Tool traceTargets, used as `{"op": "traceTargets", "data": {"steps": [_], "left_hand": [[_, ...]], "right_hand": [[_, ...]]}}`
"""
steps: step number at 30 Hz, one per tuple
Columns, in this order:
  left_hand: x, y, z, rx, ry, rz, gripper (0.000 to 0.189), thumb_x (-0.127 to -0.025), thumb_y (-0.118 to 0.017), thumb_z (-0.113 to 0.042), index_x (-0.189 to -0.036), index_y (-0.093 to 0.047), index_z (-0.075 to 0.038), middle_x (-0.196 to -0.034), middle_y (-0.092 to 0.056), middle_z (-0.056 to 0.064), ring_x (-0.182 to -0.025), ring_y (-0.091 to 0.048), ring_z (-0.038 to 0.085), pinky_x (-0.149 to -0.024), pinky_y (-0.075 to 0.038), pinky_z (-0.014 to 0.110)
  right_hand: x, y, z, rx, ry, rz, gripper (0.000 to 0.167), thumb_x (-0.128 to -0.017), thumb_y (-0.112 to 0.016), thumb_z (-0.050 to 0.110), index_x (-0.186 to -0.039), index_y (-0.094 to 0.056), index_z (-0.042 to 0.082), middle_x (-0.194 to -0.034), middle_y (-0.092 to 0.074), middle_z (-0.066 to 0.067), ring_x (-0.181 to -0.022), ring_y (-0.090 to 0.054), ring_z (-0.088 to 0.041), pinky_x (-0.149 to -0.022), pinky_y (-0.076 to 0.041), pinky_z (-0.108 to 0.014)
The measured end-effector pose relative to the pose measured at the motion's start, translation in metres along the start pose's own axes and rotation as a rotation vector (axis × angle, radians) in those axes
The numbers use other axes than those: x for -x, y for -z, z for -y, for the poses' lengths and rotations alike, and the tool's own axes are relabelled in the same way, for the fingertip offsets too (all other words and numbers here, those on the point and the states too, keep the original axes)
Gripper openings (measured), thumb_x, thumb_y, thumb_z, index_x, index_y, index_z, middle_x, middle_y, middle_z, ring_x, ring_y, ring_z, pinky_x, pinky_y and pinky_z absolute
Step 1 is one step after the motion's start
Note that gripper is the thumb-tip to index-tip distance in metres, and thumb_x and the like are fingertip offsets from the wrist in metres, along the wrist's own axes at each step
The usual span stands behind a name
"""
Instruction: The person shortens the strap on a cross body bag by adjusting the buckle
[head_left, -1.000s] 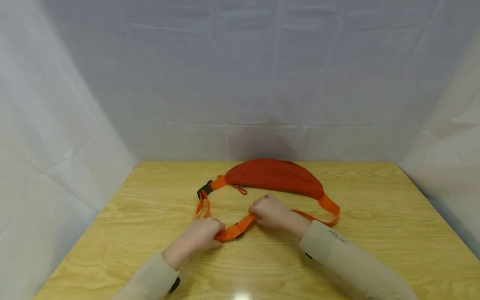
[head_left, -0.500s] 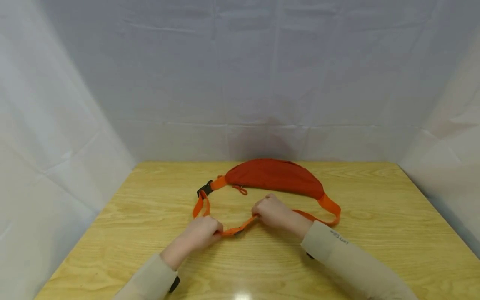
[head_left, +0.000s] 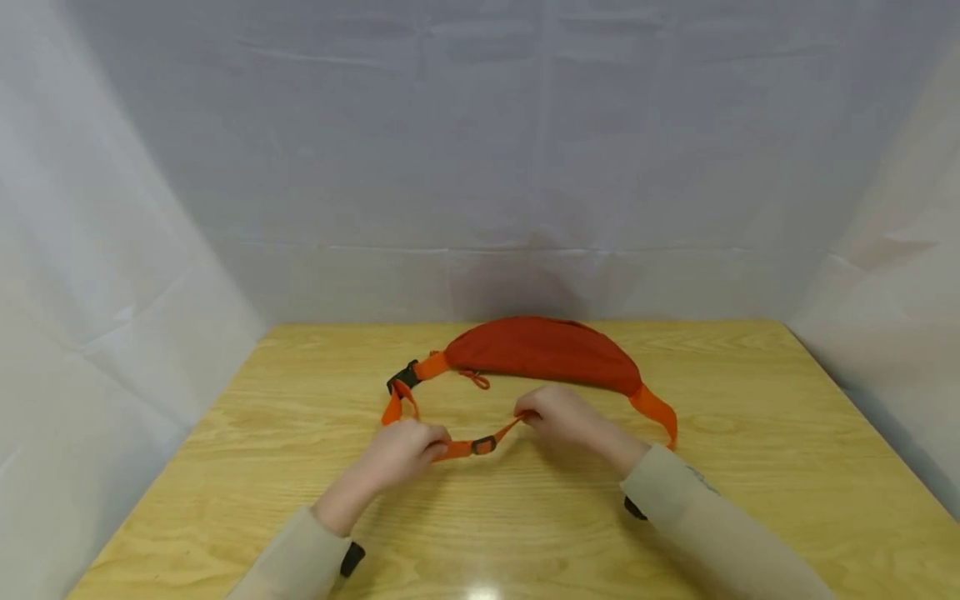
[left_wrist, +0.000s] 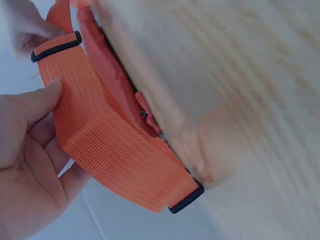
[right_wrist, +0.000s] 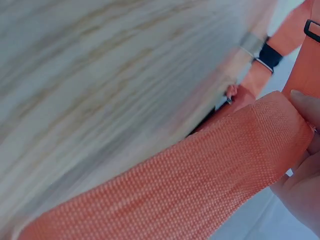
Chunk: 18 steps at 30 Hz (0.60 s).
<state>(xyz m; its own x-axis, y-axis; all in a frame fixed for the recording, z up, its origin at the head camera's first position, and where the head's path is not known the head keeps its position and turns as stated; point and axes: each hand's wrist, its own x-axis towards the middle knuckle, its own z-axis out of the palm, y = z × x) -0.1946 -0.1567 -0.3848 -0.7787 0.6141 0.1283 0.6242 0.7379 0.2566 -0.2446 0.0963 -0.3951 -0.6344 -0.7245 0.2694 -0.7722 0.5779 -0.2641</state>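
A red waist bag point(head_left: 543, 352) lies at the back of the table, with its orange strap point(left_wrist: 120, 155) looping forward. My left hand point(head_left: 405, 450) pinches the strap between thumb and fingers, left of a black strap slider point(head_left: 483, 445). On the slider's other side, my right hand point(head_left: 557, 410) pinches the strap too. The stretch between them hangs slightly slack above the wood. In the right wrist view, the right thumb point(right_wrist: 305, 105) presses on the webbing. A black side-release buckle point(head_left: 403, 379), fastened, joins the strap to the bag's left end.
The wooden table point(head_left: 480, 533) bears the bag. A red zipper pull cord point(head_left: 476, 379) lies by the bag's front edge. White sheeting point(head_left: 480, 167) rises behind the table and at both sides. At the right, the strap's other end point(head_left: 656, 410) curves out from the bag.
Both hands have risen slightly, and the right has shifted a little to the right. The strap between them has turned so the slider faces up. The bag stays put.
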Motion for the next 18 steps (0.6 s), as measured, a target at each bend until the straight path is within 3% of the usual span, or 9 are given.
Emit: {"op": "traceTargets", "data": {"steps": [8, 18], "left_hand": [[-0.008, 0.01, -0.004, 0.105, -0.019, -0.031, 0.012, -0.087, -0.055, -0.013, -0.092, -0.066, -0.007, -0.079, -0.063, -0.001, -0.064, -0.055, 0.006, -0.059, -0.045, 0.025], [-0.022, 0.02, -0.012, 0.218, -0.08, -0.135, 0.015, -0.088, -0.055, -0.013, -0.096, -0.066, -0.007, -0.087, -0.065, 0.002, -0.073, -0.059, 0.009, -0.066, -0.046, 0.025]], "right_hand": [[0.013, 0.012, -0.006, -0.161, -0.039, -0.036, 0.011, -0.082, -0.061, 0.005, -0.084, -0.068, 0.014, -0.079, -0.063, 0.007, -0.072, -0.058, -0.005, -0.064, -0.046, -0.021], [0.027, 0.032, -0.006, -0.344, -0.08, -0.007, 0.007, -0.083, -0.063, 0.015, -0.088, -0.067, 0.016, -0.083, -0.061, 0.009, -0.074, -0.055, -0.005, -0.067, -0.046, -0.024]]}}
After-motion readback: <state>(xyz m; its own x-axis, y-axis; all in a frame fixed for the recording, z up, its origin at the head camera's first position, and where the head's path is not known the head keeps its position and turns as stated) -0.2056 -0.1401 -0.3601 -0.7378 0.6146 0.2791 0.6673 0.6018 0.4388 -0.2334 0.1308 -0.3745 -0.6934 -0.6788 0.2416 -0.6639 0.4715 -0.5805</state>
